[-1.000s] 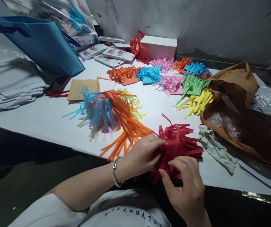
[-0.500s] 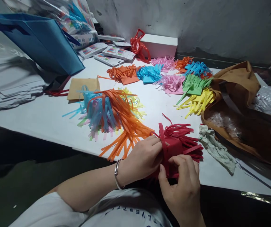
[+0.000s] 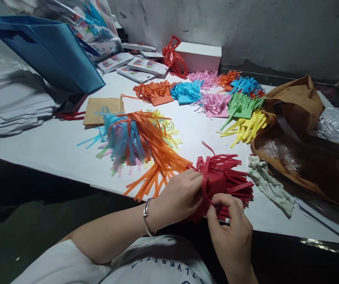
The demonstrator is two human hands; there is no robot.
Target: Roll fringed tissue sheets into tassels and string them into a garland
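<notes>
A bundle of red paper fringe (image 3: 218,183) lies at the table's front edge, its strips fanning out to the right. My left hand (image 3: 185,193), with a silver bangle at the wrist, is closed on the bundle's left side; its fingertips are partly hidden. My right hand (image 3: 231,225) pinches a red strip at the near side between thumb and forefinger. A loop of red strip runs across the bundle between both hands. Just left of my left hand, orange paper fringe (image 3: 157,154) spreads over a pile of light blue fringe (image 3: 124,142).
Several folded fringe bundles, such as a green one (image 3: 243,104), lie toward the back. A brown bag (image 3: 299,118) and a crumpled pale cloth (image 3: 271,185) are at right. At left stand a blue bag (image 3: 47,51) and white stacked sheets (image 3: 12,102). Flat boxes (image 3: 147,66) lie behind.
My right thumb and forefinger have closed together on a red strip. The strip standing up on the bundle now curves toward my right fingertips. My left hand has hardly moved.
</notes>
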